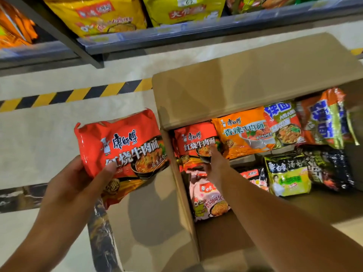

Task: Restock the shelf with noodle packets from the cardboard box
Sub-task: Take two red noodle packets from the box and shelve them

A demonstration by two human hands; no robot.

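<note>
Below, pale floor (39, 134), striped hazard tape (74, 94), shelf (176, 34).

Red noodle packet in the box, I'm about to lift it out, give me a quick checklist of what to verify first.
1. Left hand has a secure hold on its own red noodle packet: ok.
2. Right hand has reached the red packet in the box: ok, fingers rest on it.
3. Right hand has actually gripped it: cannot tell.
4. Cardboard box flaps are out of the way: ok.
5. Orange packet will stay put: not ok, it overlaps the red one's edge.
6. Shelf has room: cannot tell.
</note>
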